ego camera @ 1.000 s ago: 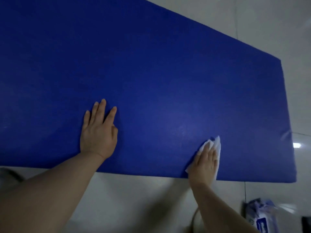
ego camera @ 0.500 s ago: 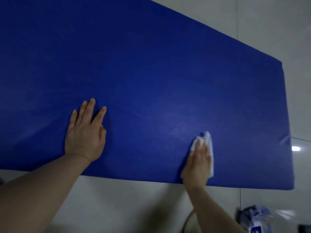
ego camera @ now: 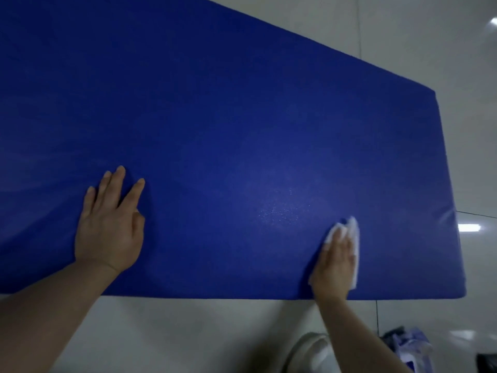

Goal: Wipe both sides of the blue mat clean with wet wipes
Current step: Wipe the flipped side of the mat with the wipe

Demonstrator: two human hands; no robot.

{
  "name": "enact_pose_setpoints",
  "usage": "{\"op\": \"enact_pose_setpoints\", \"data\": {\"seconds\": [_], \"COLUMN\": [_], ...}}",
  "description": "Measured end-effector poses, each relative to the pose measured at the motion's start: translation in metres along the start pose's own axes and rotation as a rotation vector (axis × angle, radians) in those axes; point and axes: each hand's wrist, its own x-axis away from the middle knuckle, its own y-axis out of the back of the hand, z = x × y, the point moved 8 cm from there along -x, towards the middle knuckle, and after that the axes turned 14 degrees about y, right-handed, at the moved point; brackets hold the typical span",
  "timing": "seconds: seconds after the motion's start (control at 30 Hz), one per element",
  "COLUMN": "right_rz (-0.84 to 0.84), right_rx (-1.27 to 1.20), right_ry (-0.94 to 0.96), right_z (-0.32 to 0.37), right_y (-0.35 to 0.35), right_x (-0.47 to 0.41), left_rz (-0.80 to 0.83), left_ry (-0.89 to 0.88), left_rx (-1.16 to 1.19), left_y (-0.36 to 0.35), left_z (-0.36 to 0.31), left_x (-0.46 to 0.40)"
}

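Note:
A large blue mat (ego camera: 242, 117) lies flat on a pale tiled floor and fills most of the view. My left hand (ego camera: 110, 224) rests flat on it near the front edge, fingers straight. My right hand (ego camera: 336, 259) presses a white wet wipe (ego camera: 355, 238) onto the mat close to the front right corner; the wipe sticks out past the fingertips and along the hand's right side. A faint wet sheen (ego camera: 279, 211) shows on the mat just left of the wipe.
A wet wipes pack (ego camera: 411, 348) lies on the floor at the bottom right, beside a dark object at the frame edge. A pale rounded thing (ego camera: 309, 348) sits under my right forearm. Glossy floor tiles (ego camera: 188, 332) border the mat in front and to the right.
My right hand with the wipe has slid a little left along the front part of the mat, then back toward the right. My left hand has shifted slightly left, still flat.

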Motion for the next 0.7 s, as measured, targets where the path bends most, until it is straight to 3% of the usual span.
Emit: {"op": "enact_pose_setpoints", "data": {"seconds": [0.07,0.13,0.2,0.27,0.33,0.43,0.53,0.6,0.63,0.7], "right_rz": [-0.001,0.009,-0.066,0.052,0.055,-0.016,-0.111,-0.213,-0.225,-0.107], "right_rx": [-0.076,-0.144,-0.133,-0.07,-0.143,-0.075,-0.118,-0.297,-0.328,-0.315], "right_ry": [-0.193,-0.18,0.081,0.373,0.427,0.254,-0.267,-0.526,-0.536,-0.321], "right_z": [-0.017,0.018,0.08,0.142,0.132,0.059,-0.055,-0.091,-0.084,-0.019], "right_y": [-0.003,-0.01,-0.01,-0.028,-0.032,-0.011,0.013,0.018,0.016,0.009], "right_x": [-0.002,0.002,0.014,0.042,0.044,0.008,-0.015,-0.008,-0.009,-0.018], "left_rz": [-0.006,-0.016,-0.02,0.014,0.047,0.079,0.064,0.056,0.049,0.039], "left_ry": [-0.006,-0.002,-0.007,-0.072,-0.139,-0.18,-0.206,-0.213,-0.215,-0.218], "left_rx": [-0.011,-0.009,0.041,0.088,0.117,0.065,0.005,-0.012,-0.015,-0.019], "left_y": [0.001,0.002,-0.001,-0.009,-0.018,-0.036,-0.046,-0.048,-0.049,-0.048], "left_z": [-0.002,-0.01,-0.035,-0.079,-0.123,-0.149,-0.149,-0.149,-0.15,-0.15], "left_x": [0.001,0.001,0.002,0.007,0.017,0.027,0.026,0.025,0.024,0.025]}}
